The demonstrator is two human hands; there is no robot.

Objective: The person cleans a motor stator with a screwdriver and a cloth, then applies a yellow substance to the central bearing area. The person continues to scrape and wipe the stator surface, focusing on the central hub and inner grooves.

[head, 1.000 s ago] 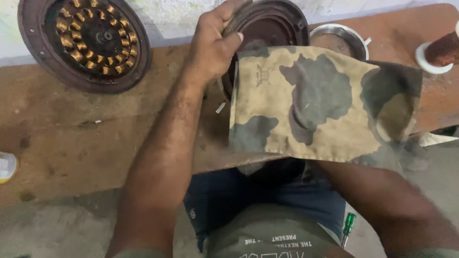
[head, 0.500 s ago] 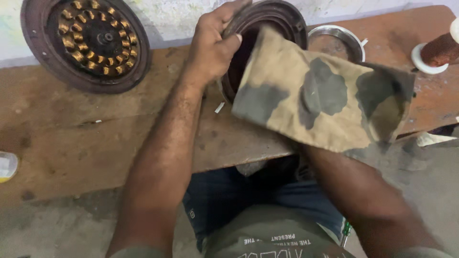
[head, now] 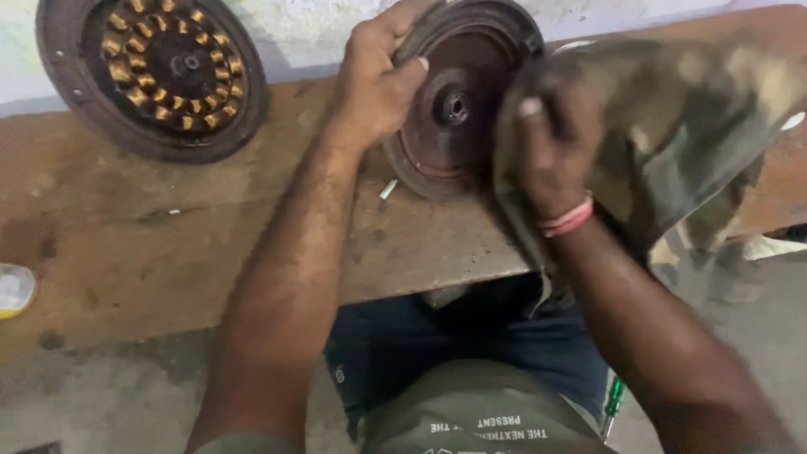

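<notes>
Two hands: left hand (head: 374, 84) gripping rusty disc (head: 458, 101), right hand (head: 555, 147) clutching blurred camouflage cloth (head: 672, 126), fingers half-hidden.

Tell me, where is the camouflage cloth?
The camouflage cloth is bunched in the right hand, right of the round metal disc on the wooden bench.

Left hand (head: 374, 84) grips the upper left rim of a rust-brown metal disc (head: 450, 101), thumb laid on its face; the disc stands tilted on edge on the wooden worktop (head: 168, 244). Right hand (head: 555, 143), with a pink band at the wrist, clutches a camouflage cloth (head: 672, 126) at the disc's 3 o'clock edge; motion blur hides whether cloth touches metal, though it appears to. A second round plate (head: 155, 71) with brass-coloured studs lies at 9 o'clock, well apart. A green-handled tool (head: 614, 403) shows near the person's lap.
</notes>
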